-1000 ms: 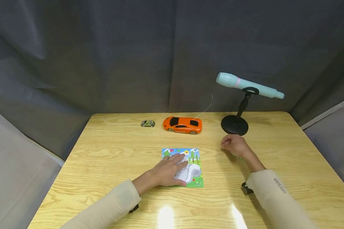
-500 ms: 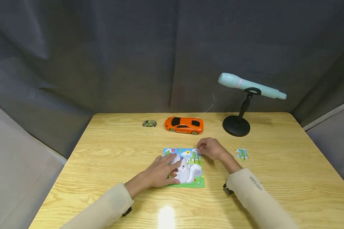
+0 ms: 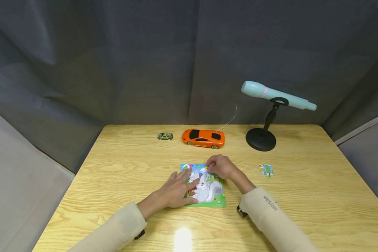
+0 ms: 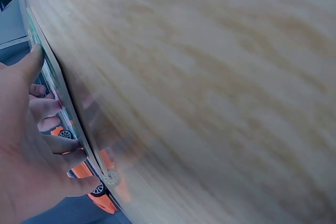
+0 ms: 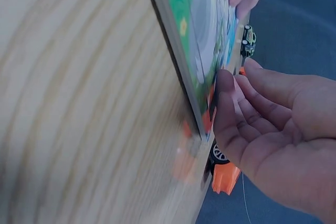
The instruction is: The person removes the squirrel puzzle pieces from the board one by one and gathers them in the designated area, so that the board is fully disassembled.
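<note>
A jigsaw puzzle with a white squirrel picture lies in its flat board on the table. My left hand rests on its left part with fingers spread, covering part of the picture. In the left wrist view, the left thumb and fingers lie along the board's edge. At the puzzle's upper right is my right hand, fingers curled and fingertips down at the picture. From the right wrist, the right hand shows bent fingers against the puzzle's face; whether a piece is between them cannot be made out.
Loose puzzle pieces with a tree print lie to the right. Behind the puzzle are an orange toy car with a thin wire and a small green toy car. A light blue microphone sits on a black stand.
My right hand has moved left from above the loose pieces to the puzzle's upper right, uncovering those pieces. My left hand has shifted slightly left and stays on the puzzle.
</note>
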Motion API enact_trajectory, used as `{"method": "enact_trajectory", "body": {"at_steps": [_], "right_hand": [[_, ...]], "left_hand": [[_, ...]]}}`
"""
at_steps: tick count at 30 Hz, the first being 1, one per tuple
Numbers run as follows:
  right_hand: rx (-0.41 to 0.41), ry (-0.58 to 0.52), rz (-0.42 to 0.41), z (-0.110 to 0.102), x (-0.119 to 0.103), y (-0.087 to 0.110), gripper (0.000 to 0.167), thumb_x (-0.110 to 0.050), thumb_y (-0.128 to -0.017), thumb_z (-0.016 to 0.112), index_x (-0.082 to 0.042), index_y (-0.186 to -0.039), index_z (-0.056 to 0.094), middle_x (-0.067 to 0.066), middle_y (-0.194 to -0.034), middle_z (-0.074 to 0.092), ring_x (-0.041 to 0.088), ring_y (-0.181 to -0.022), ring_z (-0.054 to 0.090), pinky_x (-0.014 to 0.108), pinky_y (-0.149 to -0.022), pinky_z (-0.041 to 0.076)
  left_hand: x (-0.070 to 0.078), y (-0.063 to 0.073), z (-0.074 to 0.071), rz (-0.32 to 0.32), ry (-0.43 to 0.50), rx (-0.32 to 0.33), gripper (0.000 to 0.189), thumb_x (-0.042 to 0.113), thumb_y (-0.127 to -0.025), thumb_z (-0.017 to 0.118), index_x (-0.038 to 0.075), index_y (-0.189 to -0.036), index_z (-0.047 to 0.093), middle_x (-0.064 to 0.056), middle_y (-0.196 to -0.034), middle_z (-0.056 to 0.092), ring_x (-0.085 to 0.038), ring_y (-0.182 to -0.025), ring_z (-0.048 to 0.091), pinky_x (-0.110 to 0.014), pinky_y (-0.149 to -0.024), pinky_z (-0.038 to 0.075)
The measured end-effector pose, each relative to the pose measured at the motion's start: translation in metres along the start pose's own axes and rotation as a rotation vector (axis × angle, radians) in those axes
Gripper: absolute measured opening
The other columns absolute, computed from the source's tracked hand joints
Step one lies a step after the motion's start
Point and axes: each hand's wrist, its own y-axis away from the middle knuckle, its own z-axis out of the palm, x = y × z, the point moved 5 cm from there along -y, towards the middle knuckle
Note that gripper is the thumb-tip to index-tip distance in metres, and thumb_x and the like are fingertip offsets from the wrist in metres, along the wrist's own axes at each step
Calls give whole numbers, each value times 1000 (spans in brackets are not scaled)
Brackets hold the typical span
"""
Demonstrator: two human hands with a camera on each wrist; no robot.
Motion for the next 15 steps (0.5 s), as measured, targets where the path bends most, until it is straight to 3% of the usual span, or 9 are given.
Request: {"method": "enact_trajectory", "body": {"at_steps": [15], "right_hand": [[19, 2, 12, 9, -4, -3, 13, -8, -87, 66, -3, -99, 67, 3, -78, 62, 11, -63, 53, 22, -58, 45]], "left_hand": [[0, -3, 3, 1, -70, -37, 73, 64, -91, 41, 24, -150, 28, -20, -157, 17, -32, -147, 16, -58, -112, 26]]}}
